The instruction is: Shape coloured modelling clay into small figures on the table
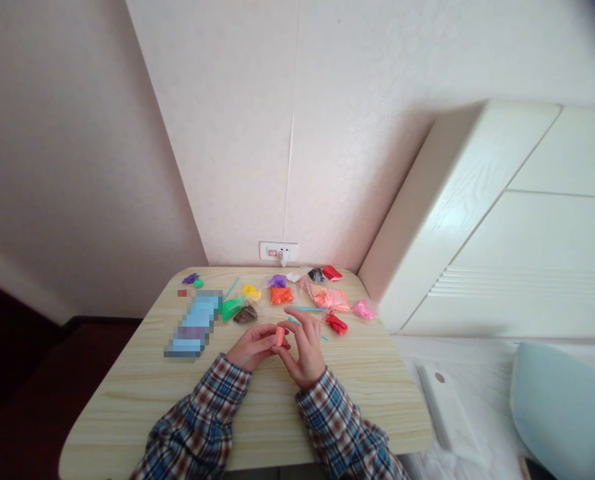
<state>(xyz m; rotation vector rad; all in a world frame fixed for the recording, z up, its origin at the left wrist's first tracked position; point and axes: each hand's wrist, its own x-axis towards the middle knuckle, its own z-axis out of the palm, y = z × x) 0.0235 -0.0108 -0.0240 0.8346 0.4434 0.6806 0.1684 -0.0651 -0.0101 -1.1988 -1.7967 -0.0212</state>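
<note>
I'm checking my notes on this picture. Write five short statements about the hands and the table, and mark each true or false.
1. The left hand holds a coral piece. True.
2. The right hand hangs below the table. False: it is above the table, close to the coral piece.
3. The orange packet lies beyond both hands, toward the wall socket. True.
4. Both sleeves are plain white. False: they are plaid.
5. The green bag lies beside the brown bag. True.
</note>
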